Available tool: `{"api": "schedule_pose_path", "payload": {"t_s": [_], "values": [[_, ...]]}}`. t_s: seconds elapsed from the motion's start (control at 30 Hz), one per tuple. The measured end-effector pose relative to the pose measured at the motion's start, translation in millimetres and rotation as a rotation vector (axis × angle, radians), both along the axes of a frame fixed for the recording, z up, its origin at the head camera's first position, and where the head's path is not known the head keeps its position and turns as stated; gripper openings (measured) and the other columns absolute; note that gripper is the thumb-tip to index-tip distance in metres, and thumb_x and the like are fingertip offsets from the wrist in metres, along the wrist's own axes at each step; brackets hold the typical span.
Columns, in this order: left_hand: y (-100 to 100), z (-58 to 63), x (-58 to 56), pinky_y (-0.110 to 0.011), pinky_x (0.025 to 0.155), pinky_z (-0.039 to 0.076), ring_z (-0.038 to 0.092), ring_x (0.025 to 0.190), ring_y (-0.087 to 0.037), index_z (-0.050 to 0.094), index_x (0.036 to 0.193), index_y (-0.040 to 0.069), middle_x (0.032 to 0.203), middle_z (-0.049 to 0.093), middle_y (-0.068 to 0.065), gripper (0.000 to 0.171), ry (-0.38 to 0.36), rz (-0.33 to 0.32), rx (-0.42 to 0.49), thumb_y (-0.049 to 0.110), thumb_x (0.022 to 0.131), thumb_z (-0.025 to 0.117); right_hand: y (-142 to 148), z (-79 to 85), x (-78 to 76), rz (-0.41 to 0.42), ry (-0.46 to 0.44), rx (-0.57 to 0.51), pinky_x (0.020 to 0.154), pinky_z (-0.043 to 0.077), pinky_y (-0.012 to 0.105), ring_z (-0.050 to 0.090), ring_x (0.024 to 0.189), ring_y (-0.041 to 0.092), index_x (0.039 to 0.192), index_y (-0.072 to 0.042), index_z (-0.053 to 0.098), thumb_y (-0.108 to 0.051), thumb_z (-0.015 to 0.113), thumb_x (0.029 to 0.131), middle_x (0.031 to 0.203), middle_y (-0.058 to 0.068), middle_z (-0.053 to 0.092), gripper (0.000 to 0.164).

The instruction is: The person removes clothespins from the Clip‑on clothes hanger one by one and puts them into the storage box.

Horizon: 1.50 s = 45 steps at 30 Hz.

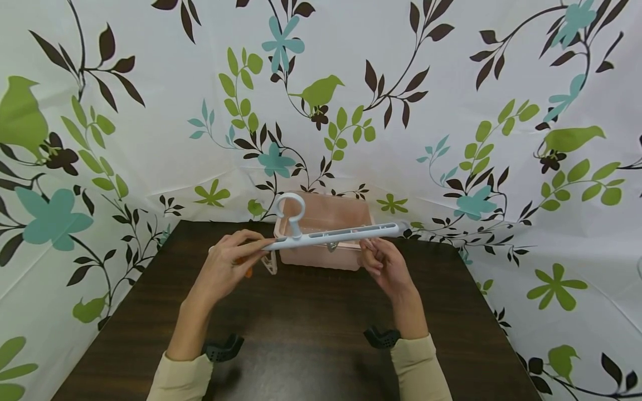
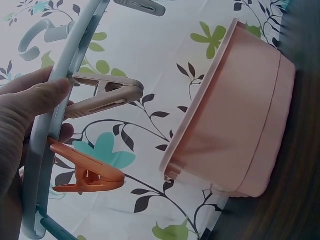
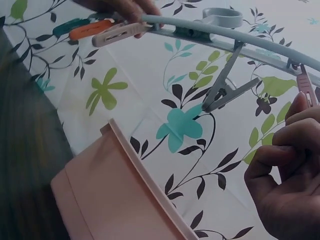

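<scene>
A pale blue clip hanger (image 1: pixel 346 234) with a round hook (image 1: pixel 291 209) is held up over the table, tilted slightly. My left hand (image 1: pixel 228 262) grips its left end, fingers and thumb around the bar. Near that hand hang a beige clothespin (image 2: pixel 107 97), an orange clothespin (image 2: pixel 92 172) and a teal clothespin (image 2: pixel 55 227). A grey clothespin (image 3: pixel 222 92) dangles at mid-bar. At the right end, my right hand (image 1: pixel 386 267) pinches a pink clothespin (image 3: pixel 305 85) attached to the bar; the fingers partly hide it.
Behind the hanger, a pink plastic basket (image 1: pixel 321 258) stands at the back of the dark wooden table (image 1: pixel 301 323). Its contents are mostly hidden. A white cloth (image 1: pixel 351 33) printed with leaves, flowers and birds hangs around the table's back and sides.
</scene>
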<state>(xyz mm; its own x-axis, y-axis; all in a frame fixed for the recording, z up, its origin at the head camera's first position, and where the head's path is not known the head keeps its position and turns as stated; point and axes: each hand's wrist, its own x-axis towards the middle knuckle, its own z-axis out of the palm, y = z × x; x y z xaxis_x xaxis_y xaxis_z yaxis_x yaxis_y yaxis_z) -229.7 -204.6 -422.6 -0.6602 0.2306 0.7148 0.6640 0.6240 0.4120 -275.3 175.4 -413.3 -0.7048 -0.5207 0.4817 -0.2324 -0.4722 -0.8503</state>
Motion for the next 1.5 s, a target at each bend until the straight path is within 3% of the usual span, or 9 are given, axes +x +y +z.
{"api": "schedule_pose_path", "payload": {"t_s": [0.27,0.4,0.63,0.83,1.13,1.3,1.5], "values": [[0.1,-0.6,-0.3,-0.043,0.082,0.045,0.062,0.1,-0.023,0.082,0.126,0.026,0.12,0.073,0.002,0.043,0.004,0.012,-0.008,0.008,0.089,0.087,-0.6,-3.1,-2.3,0.119,-0.039,-0.077,0.054,0.016,0.036,0.024,0.046,0.015,0.11,0.002,0.063,-0.006,0.006,0.117,0.061,0.003,0.026,0.057],[0.1,-0.7,-0.5,-0.044,0.082,0.045,0.063,0.101,-0.023,0.082,0.126,0.027,0.119,0.073,0.002,0.043,0.006,0.014,-0.008,0.007,0.088,0.087,-0.2,-1.7,-2.0,0.119,-0.044,-0.067,0.054,0.017,0.034,0.022,0.047,0.015,0.109,0.002,0.062,-0.007,0.007,0.117,0.062,0.003,0.025,0.056],[-1.8,0.9,-2.1,-0.04,0.083,0.041,0.058,0.098,-0.019,0.082,0.126,0.026,0.119,0.072,0.001,0.044,0.026,-0.004,0.002,0.004,0.087,0.087,-0.6,2.6,-1.3,0.137,-0.064,-0.081,0.055,0.017,0.033,0.02,0.049,0.016,0.122,0.003,0.066,-0.006,0.008,0.117,0.065,0.003,0.025,0.059],[-2.1,0.0,-1.6,-0.04,0.081,0.042,0.06,0.097,-0.02,0.082,0.126,0.027,0.119,0.073,0.001,0.044,0.015,0.008,-0.003,0.005,0.088,0.086,-3.1,2.2,-0.1,0.168,-0.079,-0.111,0.055,0.017,0.033,0.019,0.049,0.017,0.117,0.004,0.066,-0.005,0.005,0.116,0.065,0.004,0.024,0.062],[-2.2,0.4,-3.5,-0.044,0.083,0.046,0.063,0.1,-0.023,0.083,0.125,0.024,0.117,0.073,-0.001,0.046,0.079,-0.01,0.011,0.002,0.085,0.089,-7.0,1.9,0.4,0.163,-0.141,-0.171,0.057,0.015,0.034,0.018,0.049,0.018,0.096,-0.001,0.061,-0.006,0.007,0.116,0.066,0.004,0.023,0.059],[-3.4,0.6,-4.2,-0.043,0.083,0.046,0.064,0.102,-0.023,0.083,0.125,0.023,0.118,0.074,-0.002,0.047,0.091,-0.012,0.017,0.001,0.084,0.089,-6.7,3.0,0.6,0.15,-0.162,-0.156,0.057,0.015,0.034,0.018,0.049,0.017,0.101,0.0,0.063,-0.007,0.006,0.116,0.062,0.002,0.023,0.059],[-4.8,1.2,-3.2,-0.036,0.086,0.043,0.063,0.082,-0.011,0.082,0.126,0.022,0.119,0.073,0.0,0.046,0.087,-0.028,0.037,-0.001,0.086,0.087,-5.6,2.1,0.8,0.084,-0.258,-0.114,0.063,0.02,0.032,0.026,0.058,0.017,0.098,-0.009,0.051,-0.014,0.013,0.119,0.077,0.001,0.037,0.043]]}}
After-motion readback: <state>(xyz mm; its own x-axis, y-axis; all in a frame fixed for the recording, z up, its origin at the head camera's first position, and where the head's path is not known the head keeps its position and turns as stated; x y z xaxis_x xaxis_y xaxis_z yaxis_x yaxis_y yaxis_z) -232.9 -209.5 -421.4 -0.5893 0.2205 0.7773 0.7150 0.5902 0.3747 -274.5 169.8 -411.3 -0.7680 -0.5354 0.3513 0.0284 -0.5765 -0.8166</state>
